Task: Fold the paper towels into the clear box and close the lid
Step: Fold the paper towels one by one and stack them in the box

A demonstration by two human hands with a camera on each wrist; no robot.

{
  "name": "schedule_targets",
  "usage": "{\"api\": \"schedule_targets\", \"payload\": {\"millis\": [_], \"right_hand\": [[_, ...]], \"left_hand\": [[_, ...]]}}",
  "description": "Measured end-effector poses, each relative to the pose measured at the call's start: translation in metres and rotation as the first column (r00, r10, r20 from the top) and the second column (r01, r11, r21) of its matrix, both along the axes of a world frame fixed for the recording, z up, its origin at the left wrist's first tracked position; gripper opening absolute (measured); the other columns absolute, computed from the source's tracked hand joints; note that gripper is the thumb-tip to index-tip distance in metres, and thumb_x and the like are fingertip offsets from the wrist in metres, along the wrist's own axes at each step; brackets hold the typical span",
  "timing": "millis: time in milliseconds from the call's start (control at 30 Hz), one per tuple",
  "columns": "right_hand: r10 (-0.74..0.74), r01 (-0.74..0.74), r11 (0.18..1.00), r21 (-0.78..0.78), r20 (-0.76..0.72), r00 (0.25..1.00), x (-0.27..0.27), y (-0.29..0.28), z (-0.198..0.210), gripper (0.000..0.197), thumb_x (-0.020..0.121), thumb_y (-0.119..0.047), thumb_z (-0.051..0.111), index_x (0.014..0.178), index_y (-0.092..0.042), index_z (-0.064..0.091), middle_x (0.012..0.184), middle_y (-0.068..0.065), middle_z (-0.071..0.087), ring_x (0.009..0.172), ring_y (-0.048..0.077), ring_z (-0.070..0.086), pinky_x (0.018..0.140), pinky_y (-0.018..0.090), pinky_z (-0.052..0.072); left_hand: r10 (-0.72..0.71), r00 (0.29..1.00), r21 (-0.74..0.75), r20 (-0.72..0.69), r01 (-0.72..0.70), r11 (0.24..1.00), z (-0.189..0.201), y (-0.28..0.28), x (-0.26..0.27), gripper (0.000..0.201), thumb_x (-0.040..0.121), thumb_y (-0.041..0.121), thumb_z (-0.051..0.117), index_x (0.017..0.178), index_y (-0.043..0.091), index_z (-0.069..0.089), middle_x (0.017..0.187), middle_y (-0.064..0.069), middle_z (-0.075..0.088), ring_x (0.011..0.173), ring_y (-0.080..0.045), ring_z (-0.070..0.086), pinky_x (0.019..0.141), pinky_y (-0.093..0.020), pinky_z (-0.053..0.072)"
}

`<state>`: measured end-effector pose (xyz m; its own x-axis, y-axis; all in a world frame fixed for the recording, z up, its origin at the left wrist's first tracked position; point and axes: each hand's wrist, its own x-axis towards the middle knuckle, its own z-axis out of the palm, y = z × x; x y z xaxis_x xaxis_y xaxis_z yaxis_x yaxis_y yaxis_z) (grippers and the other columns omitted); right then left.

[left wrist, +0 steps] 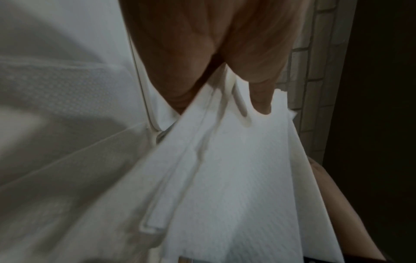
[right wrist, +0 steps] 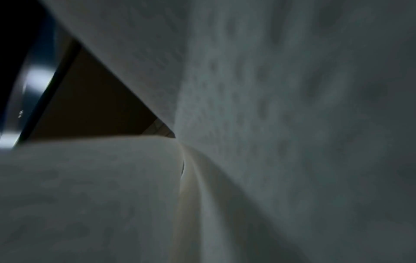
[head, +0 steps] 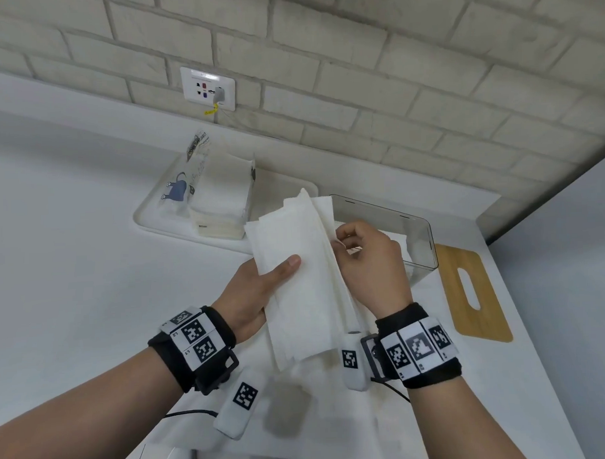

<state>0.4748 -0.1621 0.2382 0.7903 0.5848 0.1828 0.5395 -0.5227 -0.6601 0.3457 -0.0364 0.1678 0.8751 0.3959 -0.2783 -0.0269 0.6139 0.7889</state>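
A: Several layers in play. My left hand (head: 253, 293) holds the paper towels (head: 303, 280) mid-air over the surface (head: 73, 271), thumb on top. My right hand (head: 371, 261) has its fingers (head: 342, 243) pinching the stack's right edge.

B: Risk?

A: Layers could fan out or slip if the pinch loosens. Clear box (head: 411, 235) sits just behind, lid (head: 474, 292) off beside it, so no drop-in yet.
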Motion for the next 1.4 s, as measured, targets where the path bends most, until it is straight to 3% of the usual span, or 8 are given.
{"api": "schedule_targets", "payload": {"millis": [400,600,733,833,933,1067,1167,1400], "right_hand": [[-0.02,0.014,0.99,0.137,0.038,0.999,0.01,-0.012,0.01,0.006,0.093,-0.029,0.069,0.098,-0.027,0.07,0.087,-0.019,0.07,0.071,0.002,0.067,0.075,0.035,0.058],[-0.099,0.062,0.923,0.38,0.078,0.992,0.017,-0.024,0.021,0.008,0.095,-0.02,0.069,0.094,-0.027,0.065,0.084,-0.021,0.065,0.068,-0.01,0.061,0.063,0.006,0.045],[-0.214,0.105,0.79,0.604,0.111,0.97,0.023,-0.04,0.048,0.018,0.094,-0.019,0.071,0.089,-0.036,0.066,0.084,-0.018,0.068,0.071,-0.004,0.062,0.068,0.013,0.049],[0.07,0.028,0.66,0.75,-0.098,0.993,0.02,-0.053,0.068,0.009,0.088,-0.022,0.079,0.092,-0.028,0.074,0.092,-0.003,0.075,0.086,0.014,0.069,0.079,0.028,0.056],[0.31,-0.089,0.801,0.592,-0.283,0.908,0.013,-0.044,0.058,0.01,0.081,-0.023,0.081,0.087,-0.021,0.074,0.085,0.0,0.076,0.078,0.015,0.067,0.074,0.032,0.054],[0.173,-0.036,0.942,0.333,-0.392,0.904,0.013,-0.019,0.01,0.005,0.086,-0.017,0.08,0.085,-0.016,0.075,0.099,0.003,0.078,0.091,0.016,0.072,0.09,0.049,0.056],[0.156,-0.042,0.961,0.273,-0.414,0.897,0.017,-0.013,-0.015,0.011,0.085,-0.023,0.08,0.081,-0.015,0.074,0.123,-0.007,0.071,0.117,0.011,0.065,0.102,0.037,0.049],[0.256,-0.03,0.924,0.382,-0.558,0.789,0.01,-0.02,-0.033,0.013,0.091,-0.009,0.072,0.079,-0.008,0.069,0.09,0.005,0.077,0.081,0.016,0.07,0.078,0.026,0.056]], "left_hand": [[0.062,0.998,-0.021,-0.029,-0.062,0.998,-0.001,0.005,0.0,0.039,0.102,0.025,0.061,0.137,0.006,0.06,0.131,-0.011,0.071,0.12,-0.03,0.069,0.106,-0.051,0.052],[0.087,0.996,-0.063,-0.019,-0.088,0.994,-0.001,0.007,0.001,0.038,0.102,0.023,0.061,0.137,0.006,0.061,0.131,-0.011,0.071,0.121,-0.03,0.069,0.105,-0.05,0.053],[0.119,0.993,-0.059,-0.025,-0.121,0.991,0.0,0.009,0.002,0.036,0.102,0.022,0.062,0.134,0.006,0.063,0.128,-0.011,0.073,0.118,-0.029,0.07,0.103,-0.048,0.054],[0.127,0.991,-0.026,-0.031,-0.128,0.991,0.0,0.014,0.003,0.035,0.102,0.02,0.062,0.133,0.005,0.063,0.127,-0.012,0.073,0.117,-0.03,0.071,0.102,-0.047,0.054],[0.117,0.993,0.037,-0.021,-0.116,0.993,0.004,0.017,0.005,0.033,0.102,0.018,0.06,0.132,0.004,0.064,0.126,-0.013,0.073,0.115,-0.03,0.071,0.096,-0.043,0.056],[0.073,0.997,0.09,0.021,-0.075,0.993,0.011,0.014,0.008,0.028,0.102,0.015,0.059,0.128,0.006,0.067,0.121,-0.011,0.075,0.111,-0.029,0.073,0.088,-0.038,0.062],[0.034,0.999,0.119,0.03,-0.037,0.992,0.015,0.014,0.007,0.029,0.091,0.018,0.073,0.119,0.01,0.071,0.115,-0.009,0.078,0.103,-0.025,0.076,0.081,-0.035,0.063],[-0.059,0.996,0.097,-0.062,0.065,0.993,0.025,0.014,0.005,0.04,0.106,0.043,0.045,0.124,0.016,0.069,0.119,-0.005,0.077,0.111,-0.023,0.073,0.091,-0.037,0.058]]}}
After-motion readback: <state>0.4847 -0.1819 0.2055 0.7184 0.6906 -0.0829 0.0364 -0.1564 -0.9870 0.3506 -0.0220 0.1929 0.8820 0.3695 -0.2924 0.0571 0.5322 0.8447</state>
